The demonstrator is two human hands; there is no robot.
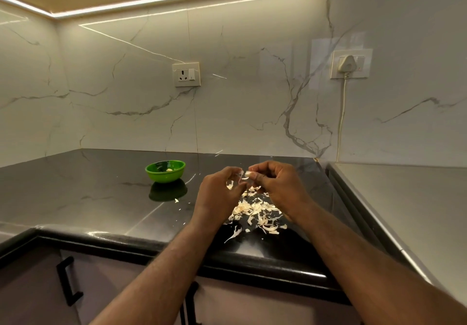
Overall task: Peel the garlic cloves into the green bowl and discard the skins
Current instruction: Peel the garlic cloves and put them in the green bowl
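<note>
Head view: right hand [278, 185] pinches garlic clove [249, 173]; left hand [217, 194] pinches skin [240, 174].

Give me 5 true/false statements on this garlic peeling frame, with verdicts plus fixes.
1. The small round green bowl stands upright on the glossy black countertop. True.
2. The right hand pinches a pale garlic clove. True.
3. The left hand lies flat on the counter. False: the left hand is raised, pinching a papery skin strip beside the clove.
4. The peeled skins are heaped in the bowl. False: the pile of papery skins lies on the countertop under the hands.
5. Both white wall sockets hold plugs. False: only the right socket does; the left socket is free.
</note>
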